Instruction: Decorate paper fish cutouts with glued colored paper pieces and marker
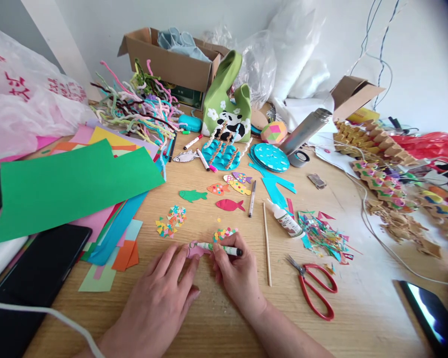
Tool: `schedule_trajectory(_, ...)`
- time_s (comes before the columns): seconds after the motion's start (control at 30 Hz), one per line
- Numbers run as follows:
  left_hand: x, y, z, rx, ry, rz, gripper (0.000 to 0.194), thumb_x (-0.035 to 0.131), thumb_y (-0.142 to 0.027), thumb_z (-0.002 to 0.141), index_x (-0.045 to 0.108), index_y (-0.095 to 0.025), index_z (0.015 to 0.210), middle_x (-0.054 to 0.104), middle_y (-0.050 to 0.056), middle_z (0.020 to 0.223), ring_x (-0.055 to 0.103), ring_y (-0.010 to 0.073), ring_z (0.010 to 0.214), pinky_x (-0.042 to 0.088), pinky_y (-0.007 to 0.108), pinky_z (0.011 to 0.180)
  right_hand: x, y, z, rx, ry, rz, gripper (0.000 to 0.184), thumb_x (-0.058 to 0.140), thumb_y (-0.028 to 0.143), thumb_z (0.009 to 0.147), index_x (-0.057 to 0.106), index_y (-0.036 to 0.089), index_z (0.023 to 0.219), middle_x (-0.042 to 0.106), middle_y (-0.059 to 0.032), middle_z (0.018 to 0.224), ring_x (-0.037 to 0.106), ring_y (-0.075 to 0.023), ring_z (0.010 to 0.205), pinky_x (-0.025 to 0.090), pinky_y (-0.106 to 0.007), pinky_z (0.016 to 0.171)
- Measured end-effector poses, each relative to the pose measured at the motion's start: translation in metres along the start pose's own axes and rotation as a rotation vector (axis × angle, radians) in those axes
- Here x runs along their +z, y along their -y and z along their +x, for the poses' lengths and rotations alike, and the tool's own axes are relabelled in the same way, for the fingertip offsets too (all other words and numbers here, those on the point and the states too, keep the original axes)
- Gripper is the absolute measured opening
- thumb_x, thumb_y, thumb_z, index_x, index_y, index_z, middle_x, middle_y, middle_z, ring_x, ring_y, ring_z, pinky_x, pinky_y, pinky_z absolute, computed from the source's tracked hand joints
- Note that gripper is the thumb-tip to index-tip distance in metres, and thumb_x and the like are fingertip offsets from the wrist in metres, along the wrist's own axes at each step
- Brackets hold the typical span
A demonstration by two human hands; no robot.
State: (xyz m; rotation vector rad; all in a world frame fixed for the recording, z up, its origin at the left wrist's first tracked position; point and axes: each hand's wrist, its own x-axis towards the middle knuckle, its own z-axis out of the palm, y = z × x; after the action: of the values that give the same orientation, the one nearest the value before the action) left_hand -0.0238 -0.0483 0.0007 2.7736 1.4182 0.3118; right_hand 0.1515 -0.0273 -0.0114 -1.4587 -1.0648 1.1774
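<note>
My right hand is closed around a white marker with a black end, its tip over a small pink paper fish. Stretched over the left part of that fish, the fingers of my left hand press it against the table and hide some of it. Just beyond lie a pile of tiny coloured paper dots and a heap of small paper bits. Farther up are a green paper fish, a red one and several decorated ones, with a slim pen beside them.
On the right are a wooden stick, a glue bottle, red-handled scissors and paper scraps. Coloured paper sheets and a black tablet lie left. A panda bag and metal flask stand behind.
</note>
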Motion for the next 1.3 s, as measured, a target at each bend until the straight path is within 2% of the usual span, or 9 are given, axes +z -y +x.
schedule_trajectory(0.53,0.0000,0.0002,0.0001,0.023,-0.041,0.010,0.047,0.063,-0.029,0.087,0.060,-0.012,0.130,0.059,0.017,0.132,0.052,0.0336,0.121,0.049,0.048,0.097,-0.0003,-0.0047,-0.0014,0.019,0.019,0.019,0.033,0.063,0.047,0.090,0.046,0.022,0.076,0.052,0.0073,0.050,0.042,-0.0060,0.035,0.030,-0.016,0.034)
schedule_trajectory(0.77,-0.0002,0.0008,0.0005,0.028,-0.015,0.008,0.052,0.066,-0.028,0.085,0.057,-0.011,0.134,0.060,0.016,0.133,0.051,0.0335,0.124,0.049,0.048,0.100,0.0002,-0.0011,-0.0010,0.010,0.017,0.010,0.034,0.064,0.047,0.089,0.045,0.023,0.075,0.050,0.0081,0.048,0.041,-0.0061,0.034,0.030,-0.016,0.034)
schedule_trajectory(1.3,-0.0017,0.0002,0.0013,0.030,-0.016,0.010,0.052,0.066,-0.027,0.084,0.059,-0.011,0.132,0.061,0.017,0.133,0.052,0.0336,0.123,0.051,0.048,0.098,0.0000,0.0025,-0.0014,0.005,0.041,-0.006,0.031,0.063,0.045,0.089,0.046,0.023,0.074,0.050,0.0072,0.048,0.043,-0.0073,0.034,0.032,-0.017,0.034)
